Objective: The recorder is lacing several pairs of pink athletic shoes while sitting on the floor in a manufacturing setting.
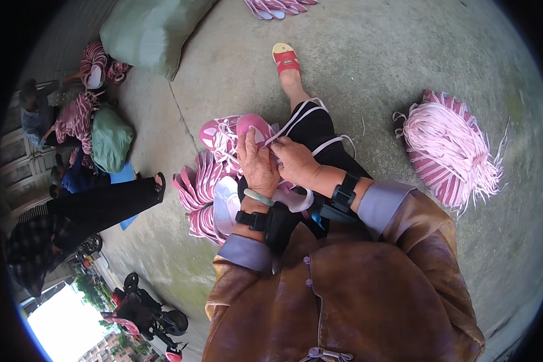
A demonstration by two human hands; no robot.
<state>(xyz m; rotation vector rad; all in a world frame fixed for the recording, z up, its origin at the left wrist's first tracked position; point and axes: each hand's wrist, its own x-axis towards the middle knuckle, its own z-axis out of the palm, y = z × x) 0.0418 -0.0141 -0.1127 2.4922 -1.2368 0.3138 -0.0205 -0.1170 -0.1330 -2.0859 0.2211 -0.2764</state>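
Observation:
A pink shoe upper with a rounded toe rests over my lap. My left hand grips it, fingers lying along its top and a pale bangle at the wrist. Close beside, my right hand is closed in a pinch on a white shoelace at the upper's edge. Part of the lace loops out over my dark trouser leg. Just left of my hands lie stacked pink-and-white shoe uppers, and another laced pink upper touches the toe. The fingertips of my right hand are partly hidden.
On the concrete at right lies a striped pink bundle topped with pale laces. A large pale green sack stands far left. People sit among more uppers and a green bag; another person stands nearer. A motorbike is at lower left.

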